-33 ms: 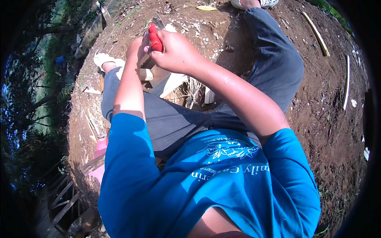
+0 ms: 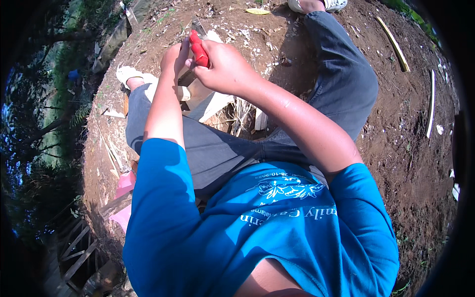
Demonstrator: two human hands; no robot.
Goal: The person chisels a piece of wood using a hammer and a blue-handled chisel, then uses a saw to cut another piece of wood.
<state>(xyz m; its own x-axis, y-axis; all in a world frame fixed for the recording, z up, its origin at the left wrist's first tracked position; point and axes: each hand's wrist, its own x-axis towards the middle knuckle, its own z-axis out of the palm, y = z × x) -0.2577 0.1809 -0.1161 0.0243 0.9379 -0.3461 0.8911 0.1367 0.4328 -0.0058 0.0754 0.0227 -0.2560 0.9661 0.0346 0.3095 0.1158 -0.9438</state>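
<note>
Right hand: your right hand (image 2: 225, 67) is closed around the red handle (image 2: 199, 51) of 1 knife, thumb side up, which points the blade (image 2: 196, 25) away from your body.
Left hand: your left hand (image 2: 174, 58) is curled just beside the handle; it seems to grip a piece of wood (image 2: 190, 79), though the fingers are mostly hidden, so you cannot be sure of the hold.
Wood: 1 pale slab (image 2: 213, 104) lies across your lap below both hands, likely there as a rest for the cutting.
Knife position: held up in front of you, between both knees, above the dirt ground (image 2: 410, 148).
Shavings: many pale chips (image 2: 242, 34) scattered past the blade.
Sticks: 2 thin strips (image 2: 395, 43) lie well apart to your right.
Shoes: 2 light ones, 1 per foot (image 2: 129, 74).
</note>
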